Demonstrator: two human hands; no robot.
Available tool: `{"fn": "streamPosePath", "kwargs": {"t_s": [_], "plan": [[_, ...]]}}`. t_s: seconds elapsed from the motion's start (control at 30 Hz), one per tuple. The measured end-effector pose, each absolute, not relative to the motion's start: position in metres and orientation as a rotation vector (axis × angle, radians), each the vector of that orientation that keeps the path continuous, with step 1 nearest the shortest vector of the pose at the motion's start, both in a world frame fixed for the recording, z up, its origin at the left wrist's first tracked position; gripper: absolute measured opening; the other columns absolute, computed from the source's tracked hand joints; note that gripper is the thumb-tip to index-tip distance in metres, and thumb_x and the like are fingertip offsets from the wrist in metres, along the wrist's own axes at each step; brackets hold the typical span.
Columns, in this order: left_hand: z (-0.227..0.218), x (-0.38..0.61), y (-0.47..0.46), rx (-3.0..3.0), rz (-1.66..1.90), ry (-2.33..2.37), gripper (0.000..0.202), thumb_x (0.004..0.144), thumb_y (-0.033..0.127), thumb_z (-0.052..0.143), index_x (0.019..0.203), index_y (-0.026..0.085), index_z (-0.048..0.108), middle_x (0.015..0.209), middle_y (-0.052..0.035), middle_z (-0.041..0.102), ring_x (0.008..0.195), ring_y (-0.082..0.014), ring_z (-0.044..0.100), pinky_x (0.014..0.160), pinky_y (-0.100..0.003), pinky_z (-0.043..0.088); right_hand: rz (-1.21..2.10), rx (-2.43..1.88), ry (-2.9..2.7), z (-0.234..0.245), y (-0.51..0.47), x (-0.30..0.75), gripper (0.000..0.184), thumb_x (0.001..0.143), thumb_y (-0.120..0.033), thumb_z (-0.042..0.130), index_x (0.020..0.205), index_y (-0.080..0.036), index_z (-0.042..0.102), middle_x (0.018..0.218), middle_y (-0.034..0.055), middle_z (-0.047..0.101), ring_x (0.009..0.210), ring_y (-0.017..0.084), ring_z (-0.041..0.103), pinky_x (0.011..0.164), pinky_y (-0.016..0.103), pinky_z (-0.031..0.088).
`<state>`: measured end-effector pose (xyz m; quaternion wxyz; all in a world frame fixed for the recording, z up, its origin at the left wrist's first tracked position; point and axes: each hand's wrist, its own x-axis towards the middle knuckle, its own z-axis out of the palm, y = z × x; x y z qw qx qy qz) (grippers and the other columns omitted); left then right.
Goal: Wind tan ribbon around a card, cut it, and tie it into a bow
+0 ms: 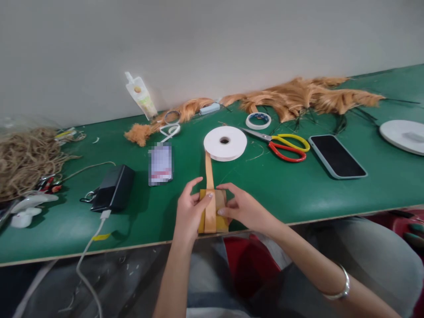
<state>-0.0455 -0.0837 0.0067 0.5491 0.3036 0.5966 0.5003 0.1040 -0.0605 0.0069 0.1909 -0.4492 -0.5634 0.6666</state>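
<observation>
A small flat piece of yellow-brown cardboard [221, 226] lies at the front edge of the green table. Orange ribbon [210, 171] runs from a white spool [215, 140] down over the cardboard's face. My left hand [191, 207] grips the cardboard's left side, its thumb pressing the ribbon flat and its index finger raised. On the right side, my right hand [243, 206] holds the cardboard between thumb and fingers, with the fingertips at its upper right edge. What lies under the cardboard is hidden.
Scissors [281, 145], a tape roll [258, 120] and a phone [338, 157] lie right of the spool. Orange fibre bundles [291, 99] line the wall. Leftward are a black power bank [114, 187] with a cable, a badge [160, 164] and a twine heap [29, 159].
</observation>
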Motion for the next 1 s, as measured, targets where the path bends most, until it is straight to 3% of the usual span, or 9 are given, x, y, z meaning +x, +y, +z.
{"fn": "streamPosePath", "kwargs": {"t_s": [0.1,0.23,0.37,0.57,0.67,0.77,0.83,0.9,1.0], "plan": [[0.007,-0.046,-0.083,0.711,1.219,1.419,0.066,0.061,0.028,0.075,0.121,0.019,0.049,0.067,-0.0011,0.068,0.058,-0.0154,0.063,0.053,-0.024,0.051,1.630,-1.253,-1.814,0.006,-0.060,0.109,0.044,0.082,-0.016,0.051,0.125,-0.017,0.041,0.067,-0.0017,0.059,0.057,0.013,0.061,0.059,0.029,0.052],[0.008,-0.046,-0.082,0.675,1.255,1.456,0.064,0.059,0.029,0.076,0.117,0.018,0.051,0.069,-0.0019,0.069,0.058,-0.0169,0.065,0.055,-0.026,0.052,0.697,-1.108,-2.232,-0.005,-0.061,0.110,0.045,0.075,0.002,0.038,0.114,-0.014,0.055,0.103,0.0136,0.058,0.089,0.021,0.057,0.079,0.040,0.049],[0.007,-0.047,-0.081,0.663,1.217,1.408,0.056,0.058,0.030,0.077,0.108,0.016,0.054,0.066,-0.0007,0.068,0.059,-0.0158,0.064,0.057,-0.025,0.050,0.293,-0.771,-2.340,-0.018,-0.065,0.104,0.035,0.078,-0.001,0.039,0.105,-0.010,0.059,0.102,0.0150,0.060,0.098,0.023,0.052,0.090,0.044,0.045],[0.007,-0.054,-0.084,0.611,1.130,1.304,0.048,0.065,0.034,0.071,0.106,0.016,0.054,0.075,-0.0032,0.069,0.067,-0.0155,0.064,0.060,-0.023,0.048,0.578,-0.800,-2.172,-0.017,-0.066,0.104,0.034,0.079,-0.002,0.039,0.102,-0.014,0.061,0.098,0.0114,0.065,0.090,0.020,0.058,0.080,0.036,0.049],[0.006,-0.056,-0.085,0.618,1.118,1.276,0.049,0.069,0.043,0.068,0.107,0.017,0.053,0.079,-0.0034,0.068,0.073,-0.0143,0.064,0.068,-0.024,0.048,0.857,-0.991,-2.050,-0.011,-0.064,0.104,0.021,0.083,-0.011,0.044,0.088,-0.017,0.063,0.088,0.0085,0.067,0.082,0.018,0.060,0.075,0.032,0.049],[0.004,-0.057,-0.086,0.664,1.145,1.302,0.050,0.072,0.049,0.064,0.111,0.018,0.054,0.080,-0.0017,0.065,0.072,-0.0119,0.061,0.066,-0.021,0.047,1.158,-1.254,-1.944,-0.007,-0.062,0.101,0.016,0.083,-0.022,0.051,0.071,-0.016,0.059,0.072,0.0058,0.064,0.069,0.017,0.058,0.067,0.031,0.048],[0.003,-0.057,-0.087,0.701,1.159,1.322,0.051,0.075,0.051,0.061,0.115,0.020,0.053,0.082,-0.0016,0.064,0.074,-0.0128,0.060,0.064,-0.021,0.046,1.392,-1.279,-1.833,-0.007,-0.062,0.099,0.008,0.080,-0.022,0.054,0.078,-0.015,0.058,0.076,0.0048,0.064,0.071,0.017,0.059,0.069,0.031,0.048],[0.005,-0.056,-0.088,0.728,1.165,1.320,0.052,0.075,0.050,0.061,0.117,0.021,0.052,0.083,-0.0018,0.064,0.077,-0.0144,0.061,0.067,-0.022,0.046,1.627,-1.178,-1.673,-0.007,-0.062,0.097,0.015,0.077,-0.019,0.057,0.091,-0.016,0.054,0.086,0.0038,0.065,0.079,0.017,0.061,0.073,0.031,0.049],[0.011,-0.053,-0.088,0.755,1.157,1.313,0.055,0.073,0.043,0.066,0.120,0.021,0.050,0.080,-0.0015,0.065,0.079,-0.0156,0.062,0.071,-0.024,0.047,1.875,-1.112,-1.481,-0.005,-0.062,0.097,0.021,0.074,-0.016,0.060,0.088,-0.019,0.044,0.076,-0.0011,0.061,0.071,0.014,0.061,0.062,0.027,0.049]]}}
